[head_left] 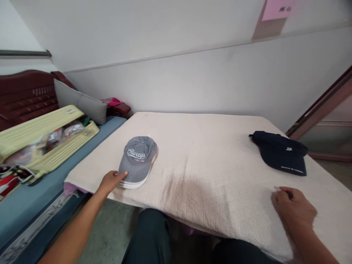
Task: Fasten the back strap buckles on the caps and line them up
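A grey cap point(137, 165) with white "Always" lettering lies on the left part of the cloth-covered table point(206, 146), its brim towards me. My left hand point(112, 180) pinches the left edge of that brim, thumb on top. On the right side lies a dark navy cap point(280, 150) with small white marks, brim towards me. Below it my right hand point(295, 206) rests on the cloth, fingers curled in; a small pale tip shows at the index finger, too small to make out. This hand does not touch the navy cap.
To the left, a blue-covered bench point(110, 126) holds a grey cushion point(82, 102) and an open pale yellow case point(46, 124) with bagged items. A white wall stands behind the table, with a pink note point(277, 9). My knees are under the near edge.
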Action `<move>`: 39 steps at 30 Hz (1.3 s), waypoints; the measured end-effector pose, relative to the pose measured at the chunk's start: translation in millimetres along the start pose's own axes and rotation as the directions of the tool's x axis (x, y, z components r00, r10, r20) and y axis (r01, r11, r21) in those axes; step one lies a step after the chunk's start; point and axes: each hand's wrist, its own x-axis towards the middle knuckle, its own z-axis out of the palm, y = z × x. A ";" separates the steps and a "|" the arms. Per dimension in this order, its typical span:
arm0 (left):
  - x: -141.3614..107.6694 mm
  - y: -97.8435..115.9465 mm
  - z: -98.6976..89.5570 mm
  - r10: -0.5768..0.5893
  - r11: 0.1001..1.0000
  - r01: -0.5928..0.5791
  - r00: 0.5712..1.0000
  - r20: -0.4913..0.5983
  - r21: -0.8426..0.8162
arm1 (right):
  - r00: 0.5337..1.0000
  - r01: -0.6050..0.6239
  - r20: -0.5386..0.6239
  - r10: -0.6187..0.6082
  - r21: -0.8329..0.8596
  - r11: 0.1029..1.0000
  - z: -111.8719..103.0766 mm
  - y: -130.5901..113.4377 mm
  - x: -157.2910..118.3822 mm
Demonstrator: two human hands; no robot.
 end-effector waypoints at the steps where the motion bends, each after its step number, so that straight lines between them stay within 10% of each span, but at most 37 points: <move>1: 8.1 3.0 -0.4 0.016 0.998 -0.016 1.000 0.016 0.055 | 1.000 0.000 0.005 0.000 -0.006 1.000 -0.3 -0.3 -0.1; 7: 29.4 12.4 2.4 0.054 0.987 -0.071 0.992 0.118 0.141 | 0.998 0.001 0.055 0.003 -0.062 0.998 -4.0 -4.1 -0.3; 14: 2.6 28.6 12.4 0.142 0.963 -0.104 0.980 0.142 -0.247 | 0.997 -0.002 0.076 0.004 -0.026 1.000 -13.2 -16.8 -9.1; 20: -30.1 59.4 61.5 0.290 0.763 -0.110 0.939 0.187 -0.636 | 0.980 -0.165 0.146 0.136 0.215 0.963 -28.5 -44.9 -15.7; 24: -71.0 70.5 105.5 0.355 0.541 0.105 0.871 0.339 -0.835 | 0.953 -0.222 0.278 0.117 0.385 0.896 -23.6 -85.1 -41.7; 28: -119.5 66.9 146.4 0.440 0.515 0.292 0.717 0.541 -0.806 | 0.797 -0.295 0.593 -0.113 0.545 0.785 -12.0 -141.1 -86.1; 30: -139.2 58.9 160.4 0.468 0.580 0.348 0.598 0.651 -0.737 | 0.498 -0.554 0.787 -0.364 0.612 0.565 -10.2 -166.0 -101.8; 31: -146.8 53.3 165.1 0.465 0.632 0.372 0.520 0.716 -0.680 | 0.450 -0.642 0.787 -0.421 0.613 0.460 -10.4 -175.4 -106.3; 36: -156.1 21.3 171.5 0.326 0.874 0.354 0.085 0.942 -0.334 | 0.468 -0.767 0.739 -0.484 0.612 0.192 -14.6 -184.3 -109.3; 39: -141.3 14.2 174.7 0.270 0.802 0.550 0.018 0.963 -0.234 | 0.466 -0.749 0.700 -0.541 0.638 0.180 -17.6 -175.4 -115.9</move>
